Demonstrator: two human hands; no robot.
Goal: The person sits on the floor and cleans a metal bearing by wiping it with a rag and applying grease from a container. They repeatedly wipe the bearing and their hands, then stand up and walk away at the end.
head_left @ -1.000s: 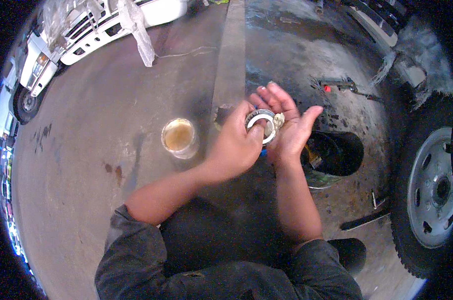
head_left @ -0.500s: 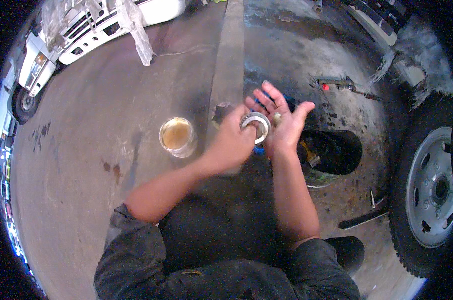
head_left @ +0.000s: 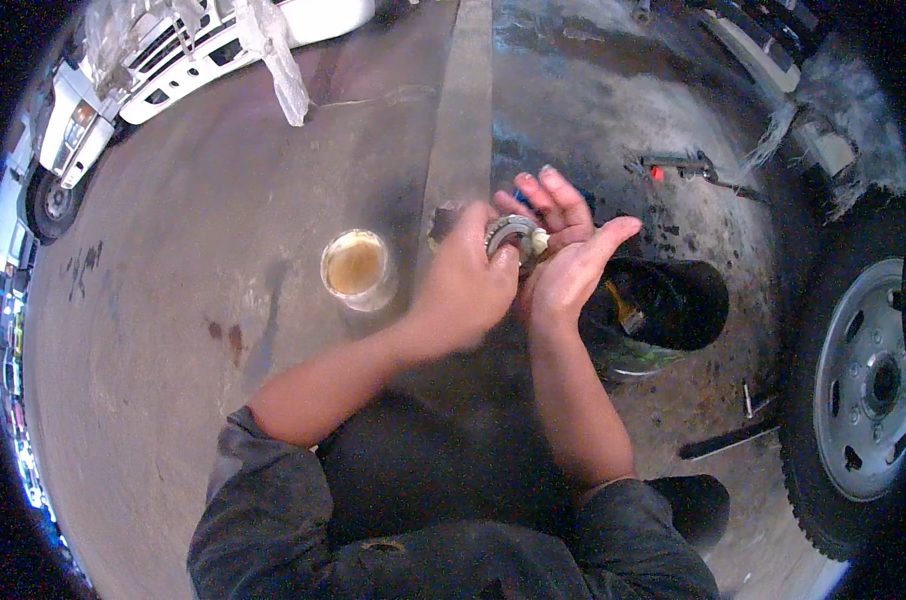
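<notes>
My left hand [head_left: 465,285] is closed around a ring-shaped metal bearing [head_left: 514,230], its thumb inside the ring. The bearing is tilted and its edge meets the palm of my right hand [head_left: 569,277]. That palm is turned up, with the fingers stretched and the thumb spread to the right. A pale dab of grease [head_left: 540,242] sits on the palm beside the bearing. Left of my hands, a clear tub [head_left: 381,290] of tan grease [head_left: 356,268] stands on the floor.
To the right stands a dark bucket [head_left: 698,300] with a paintbrush [head_left: 628,312] in it. A large truck wheel [head_left: 863,390] is at the far right. Tools [head_left: 688,163] and a dark bar [head_left: 728,440] lie on the floor. A white vehicle [head_left: 193,85] is at the upper left.
My left hand has tilted the bearing and brought it against the right palm, at the grease dab. The right hand's fingers have curled slightly.
</notes>
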